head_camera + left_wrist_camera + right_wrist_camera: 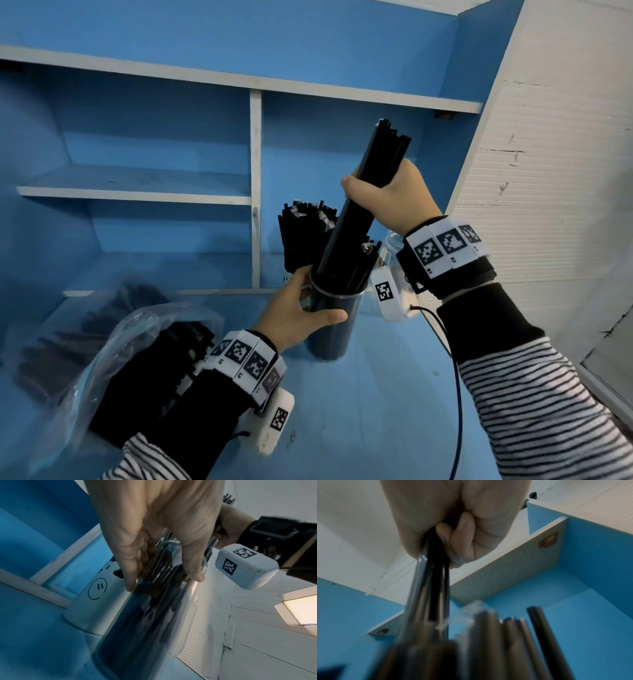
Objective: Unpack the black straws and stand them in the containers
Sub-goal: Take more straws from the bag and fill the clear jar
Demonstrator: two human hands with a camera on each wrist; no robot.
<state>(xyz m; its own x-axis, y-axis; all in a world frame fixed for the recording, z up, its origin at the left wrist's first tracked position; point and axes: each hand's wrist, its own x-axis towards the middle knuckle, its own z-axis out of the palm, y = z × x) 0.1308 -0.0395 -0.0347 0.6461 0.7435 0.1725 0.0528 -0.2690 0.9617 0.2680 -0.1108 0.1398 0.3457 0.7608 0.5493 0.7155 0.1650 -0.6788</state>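
Gripping straw bundle [363,202]: right hand [394,198] | left hand [301,315] holds container [334,329]

1. I see the clear container [330,329] standing on the counter [376,411], just in front of the shelf unit's [255,192] lower right compartment.
2. My left hand [301,315] wraps it from the left, near its rim.
3. My right hand [390,198] is above it, gripping a bundle of straws [359,198] whose lower ends sit inside the container.
4. A second container [96,601] full of straws stands right behind it, toward the shelf.
5. A plastic bag [113,342] of straws lies at the counter's left edge.
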